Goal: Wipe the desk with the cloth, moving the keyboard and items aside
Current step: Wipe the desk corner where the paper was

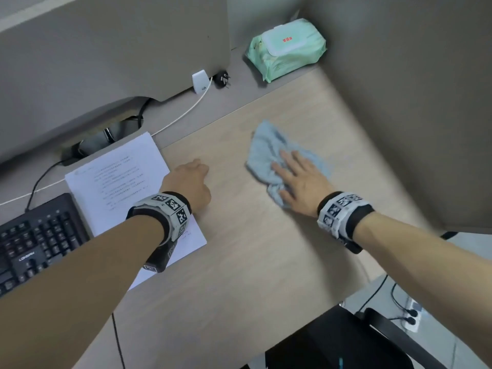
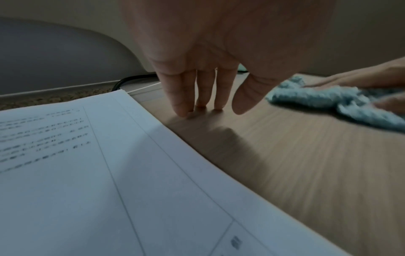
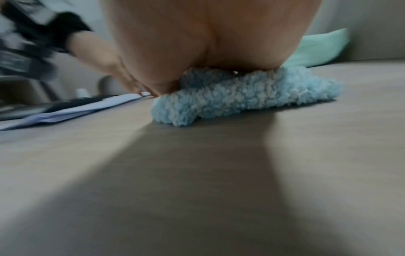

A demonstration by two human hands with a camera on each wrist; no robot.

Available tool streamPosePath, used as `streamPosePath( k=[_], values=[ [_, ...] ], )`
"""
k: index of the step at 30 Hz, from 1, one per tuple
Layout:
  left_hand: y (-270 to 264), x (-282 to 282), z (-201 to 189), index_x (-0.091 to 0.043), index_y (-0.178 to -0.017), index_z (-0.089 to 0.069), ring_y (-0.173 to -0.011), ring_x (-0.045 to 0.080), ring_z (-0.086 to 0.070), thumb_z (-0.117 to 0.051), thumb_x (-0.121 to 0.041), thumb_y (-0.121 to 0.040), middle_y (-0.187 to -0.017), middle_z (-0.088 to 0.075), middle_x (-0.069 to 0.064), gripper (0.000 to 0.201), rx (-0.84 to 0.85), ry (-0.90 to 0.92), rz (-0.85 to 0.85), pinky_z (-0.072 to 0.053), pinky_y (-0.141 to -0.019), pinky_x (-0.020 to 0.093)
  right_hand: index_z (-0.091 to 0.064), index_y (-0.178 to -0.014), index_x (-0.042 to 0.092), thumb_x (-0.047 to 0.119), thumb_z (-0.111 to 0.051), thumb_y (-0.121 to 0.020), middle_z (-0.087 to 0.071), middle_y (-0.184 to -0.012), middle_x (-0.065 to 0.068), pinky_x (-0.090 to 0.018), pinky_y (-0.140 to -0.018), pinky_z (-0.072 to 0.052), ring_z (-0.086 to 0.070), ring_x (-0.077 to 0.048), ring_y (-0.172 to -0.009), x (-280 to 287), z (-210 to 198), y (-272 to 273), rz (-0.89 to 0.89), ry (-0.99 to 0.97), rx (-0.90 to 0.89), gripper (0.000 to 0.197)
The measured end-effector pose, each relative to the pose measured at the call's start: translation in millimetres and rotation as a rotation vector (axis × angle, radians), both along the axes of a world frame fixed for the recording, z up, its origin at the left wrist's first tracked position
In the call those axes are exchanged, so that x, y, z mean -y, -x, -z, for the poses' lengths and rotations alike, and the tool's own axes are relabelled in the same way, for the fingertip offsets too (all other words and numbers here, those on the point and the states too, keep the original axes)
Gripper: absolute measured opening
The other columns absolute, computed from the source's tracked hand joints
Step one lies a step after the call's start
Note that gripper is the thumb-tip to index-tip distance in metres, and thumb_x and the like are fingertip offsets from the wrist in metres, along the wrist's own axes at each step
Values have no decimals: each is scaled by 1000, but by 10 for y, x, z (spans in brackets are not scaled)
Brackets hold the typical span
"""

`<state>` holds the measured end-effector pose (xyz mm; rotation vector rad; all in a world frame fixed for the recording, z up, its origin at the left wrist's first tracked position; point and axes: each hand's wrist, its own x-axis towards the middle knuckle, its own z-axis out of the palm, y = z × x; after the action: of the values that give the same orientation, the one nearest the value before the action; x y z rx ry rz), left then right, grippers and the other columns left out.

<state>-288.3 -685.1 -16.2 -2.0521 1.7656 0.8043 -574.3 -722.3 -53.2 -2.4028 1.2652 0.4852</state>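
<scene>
A light blue fluffy cloth (image 1: 266, 153) (image 3: 241, 97) lies bunched on the wooden desk (image 1: 253, 249), right of centre. My right hand (image 1: 290, 173) lies flat on it with straight fingers, pressing it down; the right wrist view shows only the palm above the cloth. My left hand (image 1: 194, 171) (image 2: 210, 109) stands with straight fingertips (image 2: 181, 107) on the bare desk, just right of a stack of printed paper (image 1: 119, 177) (image 2: 87, 173). It holds nothing. A black keyboard (image 1: 37, 241) sits at the left edge, beside the paper.
A green wet-wipes pack (image 1: 286, 47) lies in the back right corner. A white adapter (image 1: 199, 81), black plug (image 1: 222, 79) and white cable (image 1: 183, 113) run along the back partition. A black chair (image 1: 346, 342) stands below the desk's front edge.
</scene>
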Motion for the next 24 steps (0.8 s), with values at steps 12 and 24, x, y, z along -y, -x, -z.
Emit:
streamPosePath(
  k=[12,24],
  values=[
    [18,-76,18,-26,-141,-40,-138,21,-36,-51,-22,-81,-155,-31,-4,61,-45,29,-49,-40,-105,39,-26,-151,15,39,-40,-97,-9,-163,-10,-53,-118,-11,-6,-39,-148,554,6,-1366,-28,51,80,61],
    [5,-133,14,-23,-151,-29,-148,15,-16,-51,-20,-82,-163,-12,-4,73,-124,59,-76,-27,-114,34,-35,-141,11,38,-43,-91,-25,-156,-16,-56,-113,-25,-19,-41,-143,1207,45,-1073,270,140,41,57]
  ],
)
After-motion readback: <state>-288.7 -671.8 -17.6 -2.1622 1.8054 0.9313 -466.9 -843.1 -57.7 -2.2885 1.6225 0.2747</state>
